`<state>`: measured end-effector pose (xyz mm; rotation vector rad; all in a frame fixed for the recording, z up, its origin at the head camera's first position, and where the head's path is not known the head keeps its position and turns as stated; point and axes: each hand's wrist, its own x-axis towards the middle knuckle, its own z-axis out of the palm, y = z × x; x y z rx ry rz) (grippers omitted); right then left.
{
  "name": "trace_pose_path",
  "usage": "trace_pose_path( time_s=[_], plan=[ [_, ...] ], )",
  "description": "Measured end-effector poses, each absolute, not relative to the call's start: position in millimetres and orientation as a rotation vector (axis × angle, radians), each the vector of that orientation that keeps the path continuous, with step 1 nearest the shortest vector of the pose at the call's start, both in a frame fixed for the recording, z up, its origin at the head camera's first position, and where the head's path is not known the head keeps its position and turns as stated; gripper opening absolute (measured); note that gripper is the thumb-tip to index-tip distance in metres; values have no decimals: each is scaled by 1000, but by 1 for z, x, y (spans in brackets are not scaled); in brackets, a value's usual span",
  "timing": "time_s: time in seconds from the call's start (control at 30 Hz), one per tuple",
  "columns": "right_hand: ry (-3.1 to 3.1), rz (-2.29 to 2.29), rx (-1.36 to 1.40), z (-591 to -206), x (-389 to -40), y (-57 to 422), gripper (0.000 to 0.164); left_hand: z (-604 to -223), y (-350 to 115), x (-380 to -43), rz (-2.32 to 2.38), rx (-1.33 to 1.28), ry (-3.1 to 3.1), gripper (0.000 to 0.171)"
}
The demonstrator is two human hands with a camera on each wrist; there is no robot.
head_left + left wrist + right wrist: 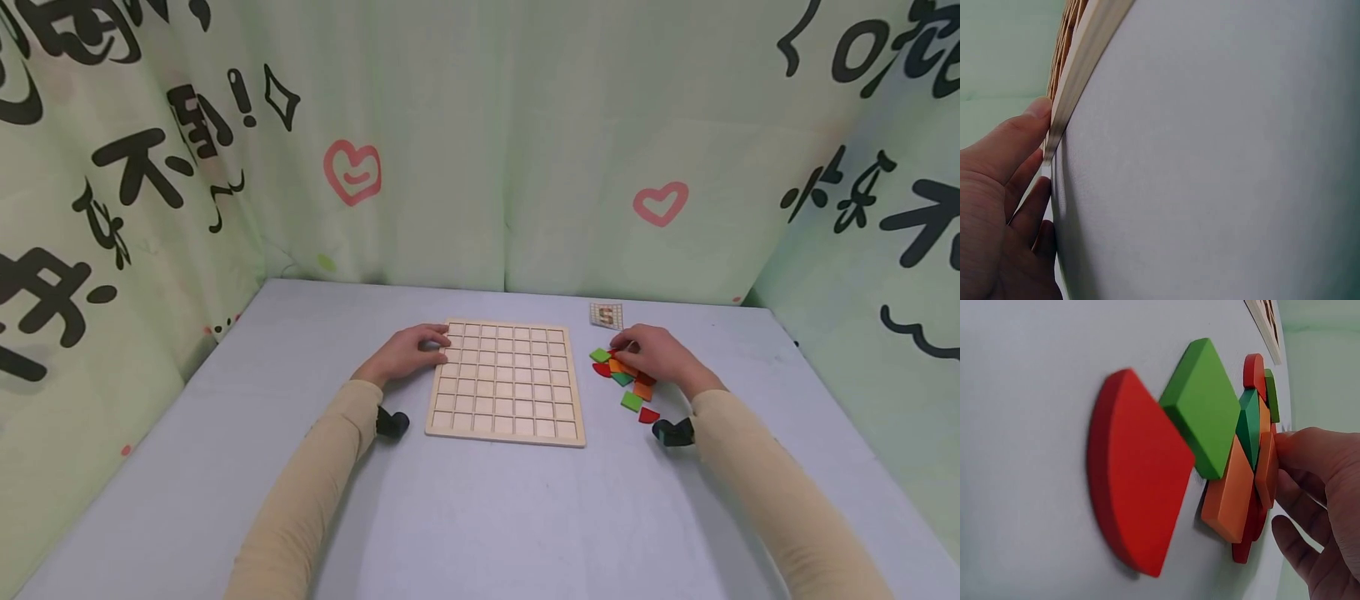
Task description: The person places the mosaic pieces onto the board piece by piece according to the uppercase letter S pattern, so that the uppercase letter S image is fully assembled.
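Observation:
A square wooden grid board [506, 383] lies flat on the table. My left hand [408, 354] rests at its left edge; in the left wrist view the thumb [1037, 107] touches the board's rim [1082, 69] with the other fingers loosely extended. On the right, my right hand [656, 358] reaches over a small pile of coloured blocks. Its thumb and fingers pinch an orange block [1267, 467] at the pile's far side. Nearer the right wrist camera lie a red quarter-round block [1141, 475], a light green diamond block [1205, 412] and another orange block [1230, 494].
A small card [606, 315] with a gridded pattern lies behind the blocks, near the table's back edge. Pale green curtains [510, 167] with dark writing and red hearts surround the white table [487, 517]. A dark green block [1248, 428] sits within the pile.

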<state>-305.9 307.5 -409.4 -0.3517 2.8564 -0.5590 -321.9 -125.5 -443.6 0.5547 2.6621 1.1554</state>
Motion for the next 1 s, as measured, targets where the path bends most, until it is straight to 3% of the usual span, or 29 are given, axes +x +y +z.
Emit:
trace_pose_path(
  time_s=[0.6,1.0],
  plan=[
    [2778,-609,-289,-406,-304,307,40,-444,-126,-321,1145,552,2662,34],
    [2869,-532,-358,-411,-309,303,32,-443,-125,-322,1136,552,2659,35]
  ],
)
